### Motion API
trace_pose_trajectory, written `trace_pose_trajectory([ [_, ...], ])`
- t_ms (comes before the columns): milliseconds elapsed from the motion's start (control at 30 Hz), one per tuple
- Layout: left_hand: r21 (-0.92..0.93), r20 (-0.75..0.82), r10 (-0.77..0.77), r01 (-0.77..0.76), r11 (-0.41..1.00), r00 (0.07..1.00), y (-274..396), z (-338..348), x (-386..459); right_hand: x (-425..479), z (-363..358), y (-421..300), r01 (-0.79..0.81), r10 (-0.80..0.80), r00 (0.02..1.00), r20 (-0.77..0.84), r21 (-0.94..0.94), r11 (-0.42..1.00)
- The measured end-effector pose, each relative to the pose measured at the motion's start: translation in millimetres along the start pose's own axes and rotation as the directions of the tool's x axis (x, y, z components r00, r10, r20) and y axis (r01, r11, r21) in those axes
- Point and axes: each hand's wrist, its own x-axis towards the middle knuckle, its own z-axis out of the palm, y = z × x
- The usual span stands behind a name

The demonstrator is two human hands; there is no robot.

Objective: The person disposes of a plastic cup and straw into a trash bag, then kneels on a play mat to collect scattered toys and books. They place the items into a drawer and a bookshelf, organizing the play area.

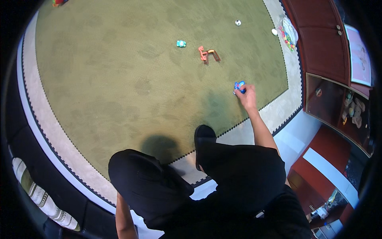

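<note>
My right hand (247, 95) reaches down to the green foam mat (119, 74) with thumb and fingers around a small blue toy (239, 85). Up and to the left of it lies a red and brown toy piece (203, 53), with a yellow part on it. Farther left is a turquoise toy (181, 44). A small black-and-white ball (238, 22) rests near the top. My left hand is out of view; only the forearm shows, beside my left knee.
A clear bag of colourful small pieces (288, 34) and a white ball (274, 32) lie by the dark red cabinet (323, 50) on the right. A black sofa (59, 191) runs along the left. My black slipper (204, 133) is on the mat's edge.
</note>
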Motion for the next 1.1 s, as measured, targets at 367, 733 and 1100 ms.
trace_pose_trajectory([
  [367, -0.712, 0.014, 0.041, -0.019, 0.702, 0.999, 87, -96, 40, 8, 23, 25, -0.024, 0.022, 1.0, 0.018, 0.123, 0.992],
  [733, -0.939, 0.194, 0.608, -0.034, 0.343, 0.77, 372, -231, -49, 81, -5, -145, -0.156, -0.086, 0.962, 0.258, 0.784, 0.601],
  [1100, -0.571, 0.558, 0.755, -0.499, 0.651, 0.345, 424, -40, -165, 83, 2, -188, 0.14, -0.204, 0.973, 0.104, 0.434, 0.89],
])
